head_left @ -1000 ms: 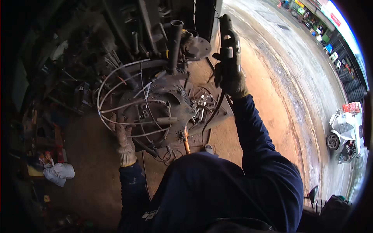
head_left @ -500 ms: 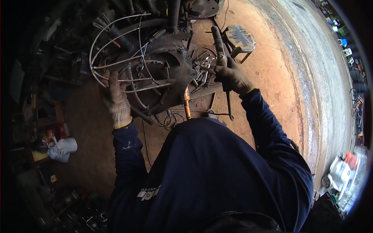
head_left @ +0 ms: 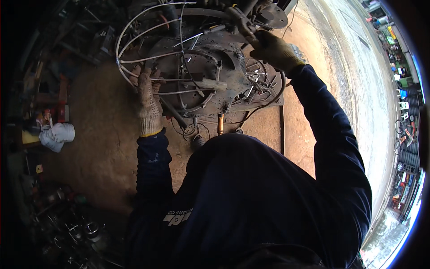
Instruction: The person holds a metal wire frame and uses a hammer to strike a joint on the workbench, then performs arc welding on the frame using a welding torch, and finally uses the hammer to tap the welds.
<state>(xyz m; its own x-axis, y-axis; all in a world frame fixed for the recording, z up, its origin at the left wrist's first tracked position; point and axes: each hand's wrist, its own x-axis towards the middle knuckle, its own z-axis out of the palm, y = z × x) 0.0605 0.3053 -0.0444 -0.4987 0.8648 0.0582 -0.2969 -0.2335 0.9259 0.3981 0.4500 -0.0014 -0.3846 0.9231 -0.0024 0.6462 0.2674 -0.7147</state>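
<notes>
My left hand [head_left: 148,98], in a knitted work glove, is closed around the lower rods of a round frame of bent metal rods [head_left: 148,58]. The frame leans over a dark, round, dirt-covered metal work table [head_left: 224,99], its rod ends reaching toward the middle. Off to the far right, my gloved right hand [head_left: 277,50] grips a dark, thick-handled tool [head_left: 244,27] that points away to the upper left. A dark cable [head_left: 278,95] curves down from near this hand. The tool's exact kind is unclear, and the fingers around it are partly hidden.
Several short metal pieces [head_left: 260,80] lie heaped at the table's right side. An orange-brown rod [head_left: 220,123] stands at its near edge. Behind my right hand a stool [head_left: 297,52] shows in part. Cables [head_left: 190,130] lie on the brown floor; crowded shelves line the far right.
My right hand has moved forward with the tool, whose tip now swings farther left. The whole view has shifted, so the rod frame and my left hand appear farther right and higher.
</notes>
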